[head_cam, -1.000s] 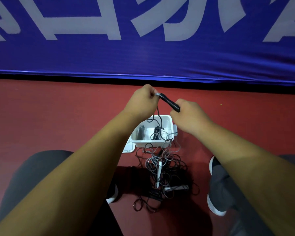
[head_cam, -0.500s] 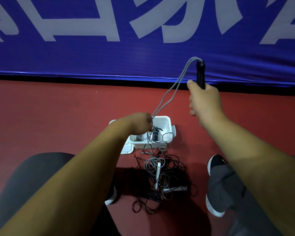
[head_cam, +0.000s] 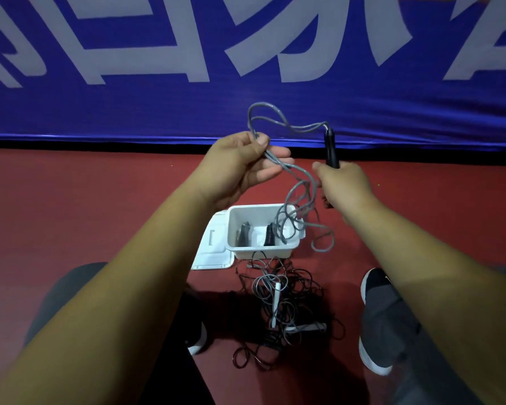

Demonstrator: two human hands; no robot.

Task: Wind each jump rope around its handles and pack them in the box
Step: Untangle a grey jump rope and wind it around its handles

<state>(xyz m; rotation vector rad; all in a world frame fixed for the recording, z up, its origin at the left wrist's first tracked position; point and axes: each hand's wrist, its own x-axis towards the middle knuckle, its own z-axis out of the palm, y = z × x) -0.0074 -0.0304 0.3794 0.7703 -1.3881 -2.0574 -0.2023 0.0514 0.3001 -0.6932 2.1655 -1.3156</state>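
Head view. A thin grey rope point(head_cam: 300, 182) is pinched between thumb and forefinger of the left hand point(head_cam: 240, 162), and hangs in slack loops. Its slim black handle point(head_cam: 330, 150), held upright, is gripped by the right hand point(head_cam: 342, 182). Below both hands a white, round-cornered plastic box point(head_cam: 260, 253) is seen, holding two dark wound bundles point(head_cam: 269, 235). Further below, wiry tangled ropes point(head_cam: 278, 311) are heaped.

In box point(head_cam: 263, 253): 2 wound ropes point(head_cam: 269, 235). Just L: lid point(head_cam: 214, 252). Near side: rope tangle point(head_cam: 281, 311), btw shoes point(head_cam: 374, 283). Far: banner point(head_cam: 158, 112).
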